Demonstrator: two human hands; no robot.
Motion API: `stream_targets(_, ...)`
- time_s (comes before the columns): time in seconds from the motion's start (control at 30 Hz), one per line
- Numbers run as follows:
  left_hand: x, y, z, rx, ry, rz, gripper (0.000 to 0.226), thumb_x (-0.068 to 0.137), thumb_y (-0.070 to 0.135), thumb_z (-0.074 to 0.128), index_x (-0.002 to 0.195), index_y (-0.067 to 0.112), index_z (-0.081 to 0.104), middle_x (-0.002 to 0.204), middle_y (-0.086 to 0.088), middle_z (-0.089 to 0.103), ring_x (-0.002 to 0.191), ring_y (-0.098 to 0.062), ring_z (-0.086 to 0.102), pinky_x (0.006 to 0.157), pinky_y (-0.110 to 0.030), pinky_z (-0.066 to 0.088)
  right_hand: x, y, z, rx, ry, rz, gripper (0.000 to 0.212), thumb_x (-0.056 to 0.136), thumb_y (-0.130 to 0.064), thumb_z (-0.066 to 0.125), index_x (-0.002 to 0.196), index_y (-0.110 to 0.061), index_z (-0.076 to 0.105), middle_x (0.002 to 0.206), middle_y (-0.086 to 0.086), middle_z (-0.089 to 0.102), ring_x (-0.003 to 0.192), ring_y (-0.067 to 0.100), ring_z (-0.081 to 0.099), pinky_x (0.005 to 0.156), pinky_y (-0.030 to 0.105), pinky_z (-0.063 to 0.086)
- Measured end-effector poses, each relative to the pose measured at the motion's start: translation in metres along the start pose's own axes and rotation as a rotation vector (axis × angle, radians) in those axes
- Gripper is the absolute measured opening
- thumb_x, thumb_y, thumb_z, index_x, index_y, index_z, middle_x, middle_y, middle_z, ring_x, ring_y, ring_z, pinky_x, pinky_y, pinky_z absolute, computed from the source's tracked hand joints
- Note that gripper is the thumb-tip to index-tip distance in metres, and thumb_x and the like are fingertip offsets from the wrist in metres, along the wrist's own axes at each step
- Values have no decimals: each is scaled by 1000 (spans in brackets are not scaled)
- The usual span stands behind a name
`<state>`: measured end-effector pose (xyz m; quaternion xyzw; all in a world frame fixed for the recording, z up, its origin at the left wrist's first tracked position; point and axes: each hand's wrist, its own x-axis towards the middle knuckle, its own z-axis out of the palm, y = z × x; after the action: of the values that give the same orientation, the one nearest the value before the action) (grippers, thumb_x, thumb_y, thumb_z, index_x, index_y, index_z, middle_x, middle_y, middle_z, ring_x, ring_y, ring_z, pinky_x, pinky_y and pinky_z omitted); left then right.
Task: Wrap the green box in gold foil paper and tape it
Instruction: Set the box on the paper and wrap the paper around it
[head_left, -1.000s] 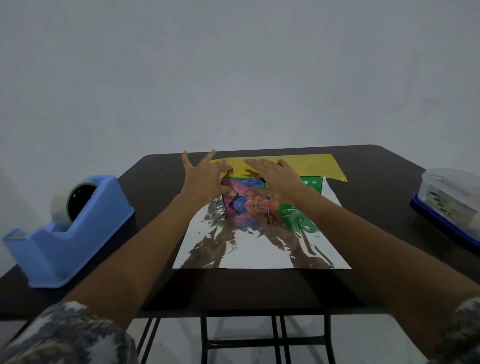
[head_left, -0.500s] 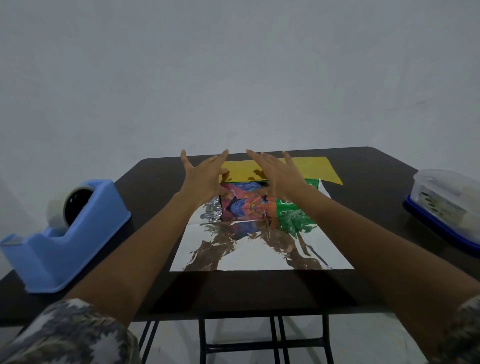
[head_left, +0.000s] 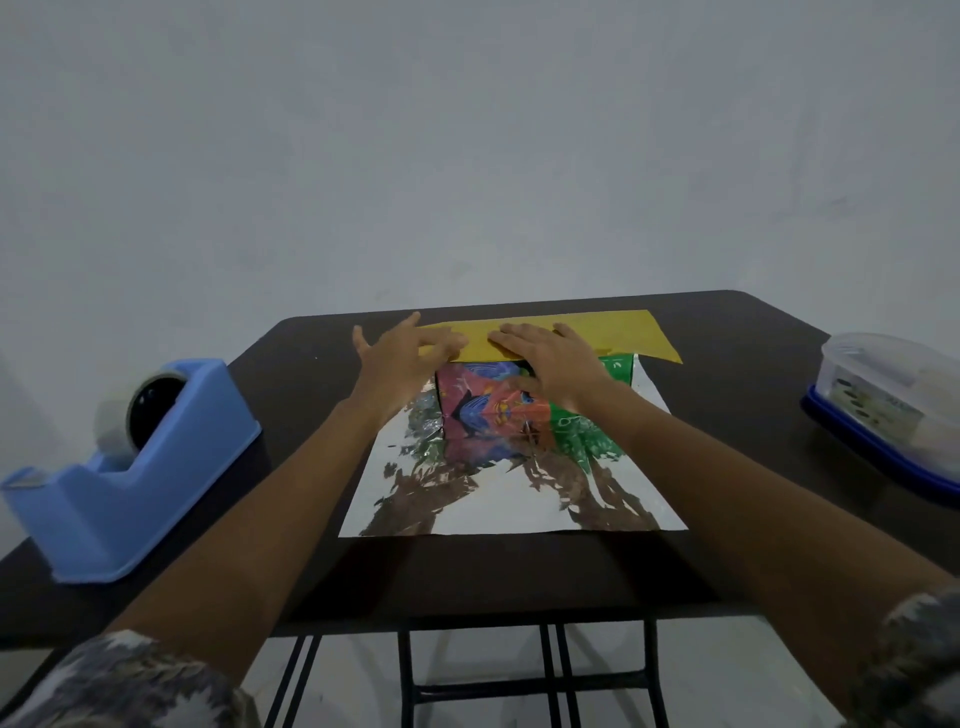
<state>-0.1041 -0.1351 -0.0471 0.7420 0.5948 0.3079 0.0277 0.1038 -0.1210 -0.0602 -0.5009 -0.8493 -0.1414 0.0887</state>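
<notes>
With fingers flat, the left hand (head_left: 400, 358) and right hand (head_left: 550, 358) press the gold foil paper (head_left: 613, 338), likely thin and slippery, onto the stiff-looking green box (head_left: 488, 400); the paper is best gripped by its edges.

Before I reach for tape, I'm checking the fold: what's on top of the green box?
The foil paper's gold flap lies over the green box, with the left hand and right hand laid flat on it. The box's top face is covered; only its near side shows.

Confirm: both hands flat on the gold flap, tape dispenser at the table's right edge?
Wrong side: head view shows the tape dispenser at the table's left edge. The left hand and right hand do lie flat on the gold flap.
</notes>
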Motion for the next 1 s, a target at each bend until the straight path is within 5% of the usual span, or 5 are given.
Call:
stream_targets(0.27,6,-11,4,-22,42,53,26,86,45,61,103,30,73,124,7,64,136,-14,38,112,-57,-6,0,0,1,-10,5,-1,66,95,-48,43,151,-28,14,158,-4,17,143,17,23,115,41,16)
stream_targets(0.53,-6,-7,3,257,138,339,24,94,33,54,103,24,74,109,4,71,123,-13,54,111,-49,-12,-2,1,-2,6,-43,-17,69,92,-57,30,151,-25,12,158,-2,16,144,16,18,116,42,13)
stream_targets(0.67,-7,-6,2,238,140,302,24,94,33,55,104,23,74,112,2,70,124,-12,53,111,-46,-11,-8,11,-5,94,41,22,51,100,-46,20,146,-28,30,154,-7,28,145,11,17,117,43,2)
stream_targets(1.0,-5,-8,5,187,140,236,22,91,35,58,101,24,75,113,4,69,128,-10,48,112,-48,-5,-60,66,0,454,138,155,40,101,-27,39,141,-24,43,150,-1,37,143,18,25,115,40,8)
